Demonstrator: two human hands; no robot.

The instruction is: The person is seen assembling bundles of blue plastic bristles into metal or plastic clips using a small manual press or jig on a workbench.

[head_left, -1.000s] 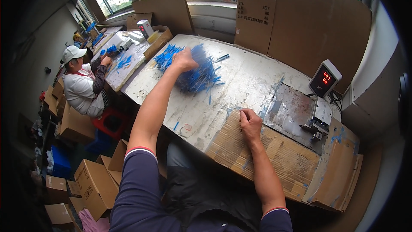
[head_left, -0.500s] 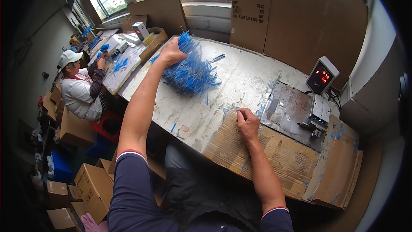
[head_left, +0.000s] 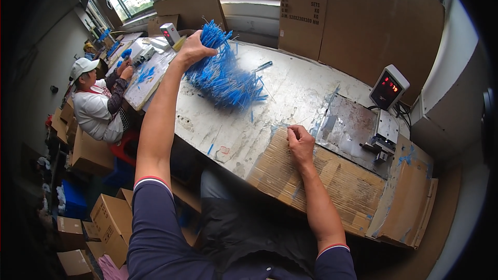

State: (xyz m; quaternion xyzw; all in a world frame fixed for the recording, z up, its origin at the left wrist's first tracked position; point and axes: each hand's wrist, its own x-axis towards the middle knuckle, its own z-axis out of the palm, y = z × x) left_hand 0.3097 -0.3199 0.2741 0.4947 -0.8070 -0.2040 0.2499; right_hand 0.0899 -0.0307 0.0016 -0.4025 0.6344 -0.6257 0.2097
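At the far left of the worktable, my left hand (head_left: 194, 52) is closed round a bunch of thin blue strands (head_left: 214, 36) with fine wire-like ends. Below and beside that bunch spreads a large tangled pile of the same blue strands (head_left: 223, 85), partly blurred. My right hand (head_left: 301, 145) rests over the top edge of a flat cardboard sheet (head_left: 332, 181), its thumb and fingers pinched together. Whatever is between those fingertips is too small to make out.
A metal fixture (head_left: 381, 142) on a steel plate (head_left: 345, 129) stands at the right, below a white box with a red display (head_left: 389, 88). A dark pen-like tool (head_left: 263, 66) lies behind the pile. Another person (head_left: 96, 101) works at the left; cartons (head_left: 111, 228) stack below.
My left hand has moved left and a little up, with the bunch of blue strands in it, and the pile has shifted left. My right hand has barely moved.
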